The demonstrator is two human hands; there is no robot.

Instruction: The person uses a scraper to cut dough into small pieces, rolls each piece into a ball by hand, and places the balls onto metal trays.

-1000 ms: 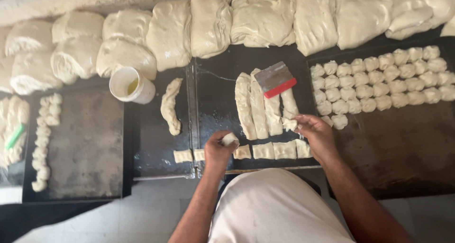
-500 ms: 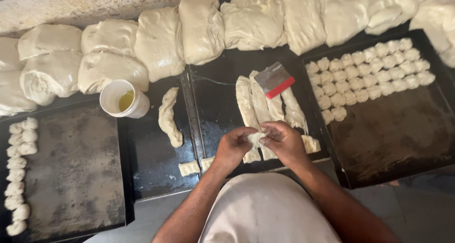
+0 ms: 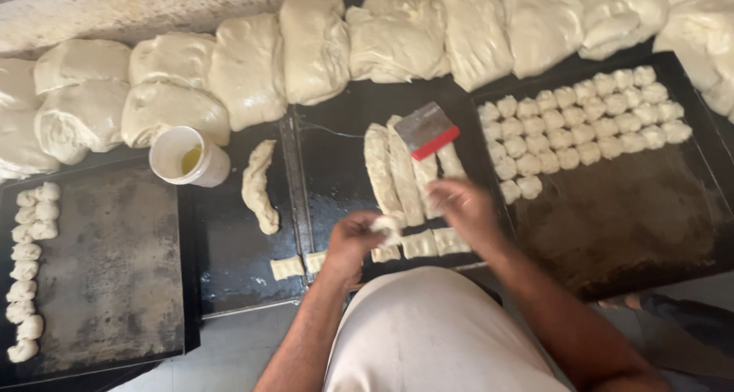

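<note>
one small piece of dough [image 3: 387,225] now sits in the left hand [image 3: 353,241], fingers curled around it just above the near edge of the middle black tray [image 3: 336,155]. half a second ago both hands met over this piece; now the right hand [image 3: 466,208] has drawn away, blurred, fingers loosely spread and holding nothing that can be made out, over the row of cut dough squares [image 3: 428,243]. the shaping of this piece looks passed to one hand while the other heads back to the cut stock. beside them lie long dough strips [image 3: 394,170] and a red-edged metal scraper [image 3: 428,132]. a lone strip [image 3: 260,185] and a white cup of oil [image 3: 187,156] sit to the left. finished balls [image 3: 581,128] fill the right tray [image 3: 634,231]; more line the left tray [image 3: 115,270]. big dough mounds [image 3: 321,48] line the back.
</note>
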